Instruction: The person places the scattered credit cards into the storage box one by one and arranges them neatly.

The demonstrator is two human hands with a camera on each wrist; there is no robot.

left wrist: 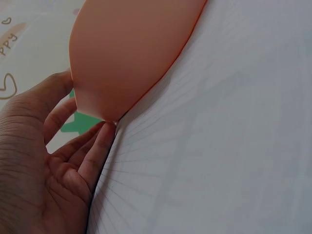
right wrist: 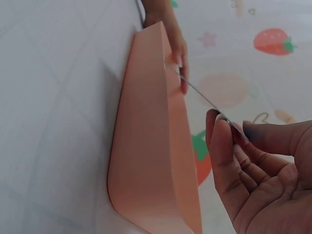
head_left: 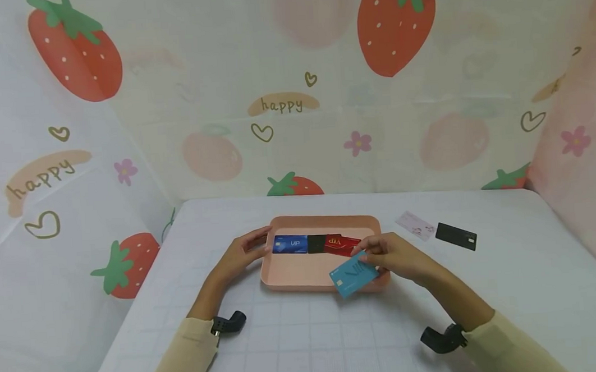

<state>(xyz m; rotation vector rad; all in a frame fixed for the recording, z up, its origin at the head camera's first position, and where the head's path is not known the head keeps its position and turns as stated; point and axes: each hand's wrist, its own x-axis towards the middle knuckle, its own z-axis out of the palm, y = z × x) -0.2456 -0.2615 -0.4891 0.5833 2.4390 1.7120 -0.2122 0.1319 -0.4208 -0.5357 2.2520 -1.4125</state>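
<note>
My right hand (head_left: 398, 256) pinches a light blue VIP card (head_left: 353, 274) between thumb and fingers, tilted over the near right corner of a shallow pink tray (head_left: 297, 273). Edge-on, the card shows as a thin line in the right wrist view. At the tray's left end, my left hand (head_left: 241, 256) grips the edge; the left wrist view has its thumb at the rim and other fingers low by the base. Inside the tray lie a dark blue card (head_left: 290, 245), a black card (head_left: 316, 244) and red VIP cards (head_left: 339, 244), overlapping in a row.
Right of the tray, a pale pink patterned card (head_left: 415, 226) and a black card with a chip (head_left: 456, 236) lie on the white table (head_left: 296, 343). Strawberry-print cloth (head_left: 400, 113) hangs behind and at both sides.
</note>
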